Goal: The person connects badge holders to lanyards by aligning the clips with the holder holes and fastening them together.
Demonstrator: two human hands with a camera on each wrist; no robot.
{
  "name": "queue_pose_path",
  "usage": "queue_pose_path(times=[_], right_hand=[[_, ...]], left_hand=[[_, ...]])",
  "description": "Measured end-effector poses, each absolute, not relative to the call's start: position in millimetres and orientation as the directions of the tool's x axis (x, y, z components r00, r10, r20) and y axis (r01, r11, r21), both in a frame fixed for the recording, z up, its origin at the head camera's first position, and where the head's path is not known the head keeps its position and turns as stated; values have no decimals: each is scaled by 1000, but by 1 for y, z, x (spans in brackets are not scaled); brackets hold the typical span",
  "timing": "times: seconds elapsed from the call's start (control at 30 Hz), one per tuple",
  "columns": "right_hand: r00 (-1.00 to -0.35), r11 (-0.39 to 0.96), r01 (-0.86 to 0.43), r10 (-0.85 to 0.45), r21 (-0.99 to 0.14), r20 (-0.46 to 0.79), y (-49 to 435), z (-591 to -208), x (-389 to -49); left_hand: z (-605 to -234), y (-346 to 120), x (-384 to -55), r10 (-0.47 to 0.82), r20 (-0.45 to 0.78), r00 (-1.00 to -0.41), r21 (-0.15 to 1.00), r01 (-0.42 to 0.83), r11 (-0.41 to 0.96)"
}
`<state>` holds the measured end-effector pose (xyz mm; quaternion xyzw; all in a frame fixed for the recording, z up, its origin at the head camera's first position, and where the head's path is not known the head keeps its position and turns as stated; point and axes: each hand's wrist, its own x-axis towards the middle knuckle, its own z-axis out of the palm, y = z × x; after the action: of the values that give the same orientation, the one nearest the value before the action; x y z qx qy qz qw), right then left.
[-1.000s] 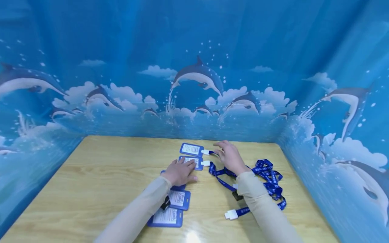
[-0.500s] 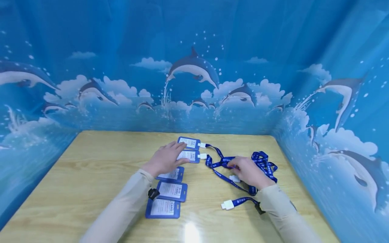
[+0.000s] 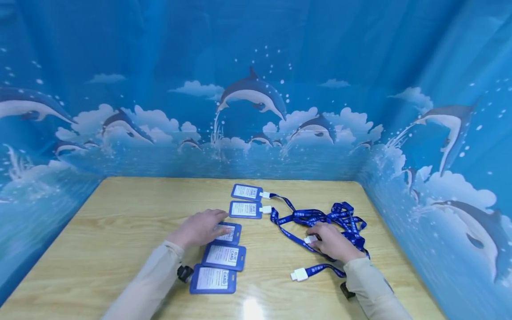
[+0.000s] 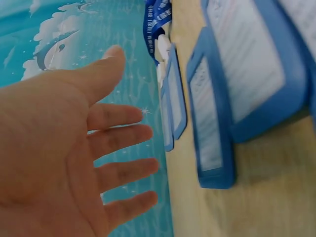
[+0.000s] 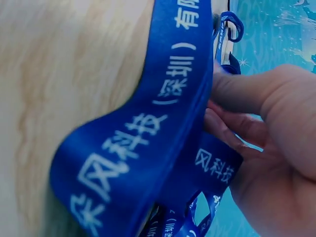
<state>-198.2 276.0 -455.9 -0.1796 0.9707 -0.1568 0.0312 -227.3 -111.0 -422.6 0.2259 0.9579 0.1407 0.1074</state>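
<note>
My left hand (image 3: 198, 229) is over the left end of a blue badge holder (image 3: 233, 233), fingers extended and thumb above its face. The left wrist view shows that palm with spread fingers and nothing held. My right hand (image 3: 334, 243) pinches a blue lanyard (image 5: 170, 94) close to its white clip (image 3: 310, 239); the fingertips are partly behind the strap in the right wrist view. Two more badge holders (image 3: 223, 255) (image 3: 213, 280) lie nearer, overlapping slightly. Farther back, two badge holders (image 3: 246, 192) (image 3: 245, 210) have white clips (image 3: 266, 210) joined to lanyards.
Several blue lanyards (image 3: 348, 218) lie tangled at the right of the wooden table (image 3: 132, 222). Another lanyard's white clip (image 3: 299, 274) points left near the front. A blue dolphin-print curtain (image 3: 248, 155) borders the table at the back and sides.
My left hand has drawn back and left from the two rear badge holders to the third one. My right hand has come nearer from the rear clips and now pinches a lanyard by its clip.
</note>
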Motion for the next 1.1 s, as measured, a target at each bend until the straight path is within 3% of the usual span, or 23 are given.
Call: queue_pose_path(times=[0.2, 0.47, 0.57, 1.1], right_hand=[[-943, 893, -315, -333, -322, 1, 277, -457, -197], [-936, 871, -335, -263, -360, 235, 270, -430, -205], [-927, 867, -348, -261, -356, 271, 265, -419, -208], [-939, 862, -338, -285, -379, 191, 226, -416, -212]], left_hand=[[-430, -112, -219, 487, -195, -851, 364, 398, 842], [-442, -121, -218, 529, -177, -830, 366, 444, 818], [-445, -121, -218, 535, -182, -825, 351, 454, 819], [-450, -115, -217, 532, -216, -819, 349, 445, 825]])
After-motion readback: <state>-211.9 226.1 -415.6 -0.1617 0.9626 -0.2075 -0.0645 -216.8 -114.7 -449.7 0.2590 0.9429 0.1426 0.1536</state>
